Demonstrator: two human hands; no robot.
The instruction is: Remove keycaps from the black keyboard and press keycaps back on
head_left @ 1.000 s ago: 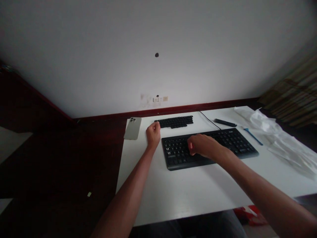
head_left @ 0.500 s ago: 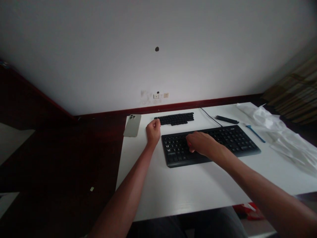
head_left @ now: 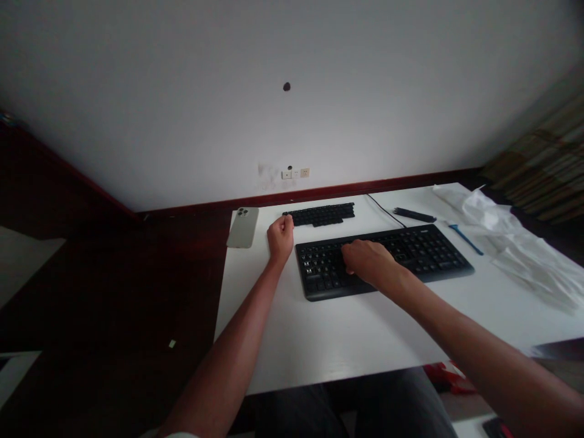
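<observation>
A black keyboard (head_left: 328,293) lies slightly slanted on the white table, its left part showing several bare key sockets. Over its middle-left, my right hand (head_left: 370,260) is closed with fingertips down among the keys; what they hold, if anything, is hidden. My left hand (head_left: 279,238) is closed with thumb and fingertips together, at the left end of a block of loose black keycaps (head_left: 322,215) laid in rows behind the keyboard. I cannot make out anything in its fingers.
A pale phone (head_left: 243,229) lies face down at the table's left edge. Right of the keycaps are a black cable (head_left: 383,210), a dark slim bundle (head_left: 414,215) and a blue tool (head_left: 468,239). White plastic wrapping (head_left: 515,237) covers the right side of the table (head_left: 310,353).
The whole view has shifted slightly. Both hands stay closed at nearly the same places, the left by the keycaps and the right on the keyboard.
</observation>
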